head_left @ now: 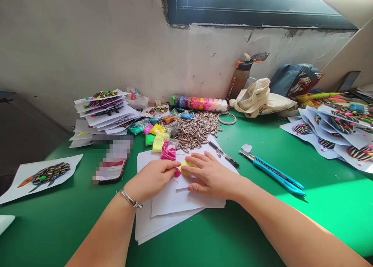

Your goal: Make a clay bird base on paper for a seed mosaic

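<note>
A flattened yellow clay piece (pixel 186 167) lies on a white sheet of paper (pixel 186 201) at the middle of the table. My right hand (pixel 211 175) rests over it with fingers spread flat, covering part of it. Just left of the yellow piece is a small magenta clay piece (pixel 177 172). My left hand (pixel 155 177) has its fingers curled, thumb and index fingertip close together at the magenta clay's edge. Small bags of magenta clay (pixel 168 150) and yellow clay (pixel 160 141) sit above the paper, beside a heap of striped sunflower seeds (pixel 198 129).
A black pen (pixel 223 153) and a blue utility knife (pixel 274 174) lie to the right. At left are a phone (pixel 112 166) and a stack of seed pictures (pixel 106 113). Along the wall stand a bottle (pixel 239 80) and a cloth bag (pixel 258 98). More pictures (pixel 326 139) lie far right.
</note>
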{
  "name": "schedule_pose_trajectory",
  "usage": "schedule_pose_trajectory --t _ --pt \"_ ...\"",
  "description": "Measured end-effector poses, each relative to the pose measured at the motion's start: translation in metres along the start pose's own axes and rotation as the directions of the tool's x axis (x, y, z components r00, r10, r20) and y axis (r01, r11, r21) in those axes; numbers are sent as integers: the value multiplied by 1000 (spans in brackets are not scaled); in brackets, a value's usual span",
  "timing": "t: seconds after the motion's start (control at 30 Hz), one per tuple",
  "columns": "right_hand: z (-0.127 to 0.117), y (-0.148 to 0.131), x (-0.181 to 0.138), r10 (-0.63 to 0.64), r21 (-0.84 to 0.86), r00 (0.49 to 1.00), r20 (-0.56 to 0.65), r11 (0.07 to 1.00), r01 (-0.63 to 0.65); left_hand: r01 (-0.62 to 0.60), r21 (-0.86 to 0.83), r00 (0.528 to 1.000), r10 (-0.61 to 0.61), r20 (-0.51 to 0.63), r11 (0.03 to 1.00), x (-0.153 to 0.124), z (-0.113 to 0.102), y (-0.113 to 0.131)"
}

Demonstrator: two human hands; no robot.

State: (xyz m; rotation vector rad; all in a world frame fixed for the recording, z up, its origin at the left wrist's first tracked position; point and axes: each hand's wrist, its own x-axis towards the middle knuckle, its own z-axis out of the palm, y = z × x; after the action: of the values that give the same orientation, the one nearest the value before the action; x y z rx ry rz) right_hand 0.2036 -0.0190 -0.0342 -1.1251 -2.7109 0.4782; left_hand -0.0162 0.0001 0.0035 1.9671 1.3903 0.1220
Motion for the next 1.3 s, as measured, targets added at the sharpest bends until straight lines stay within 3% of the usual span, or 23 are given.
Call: schedule_pose_trajectory --t 0.33,0.53,0.83,1.03,1.3 --pt "0 -1 1 6 -5 1000 -22 1000 -7 20 6 1000 -20 -22 1000 1 -1 -1" --pt "11 -2 9 155 3 969 -191 988 -157 36 35 997 -34 -68 999 2 -1 -1" --pt "18 -12 33 303 82 906 -295 953 -292 -1 21 997 3 -82 1000 1 2 -4" --pt "18 -11 30 297 168 838 -458 954 -247 -105 -138 987 85 -139 985 0 3 -1" --pt "17 -11 30 278 338 844 -459 933 -124 -103 -376 994 81 -76 921 1 2 7"
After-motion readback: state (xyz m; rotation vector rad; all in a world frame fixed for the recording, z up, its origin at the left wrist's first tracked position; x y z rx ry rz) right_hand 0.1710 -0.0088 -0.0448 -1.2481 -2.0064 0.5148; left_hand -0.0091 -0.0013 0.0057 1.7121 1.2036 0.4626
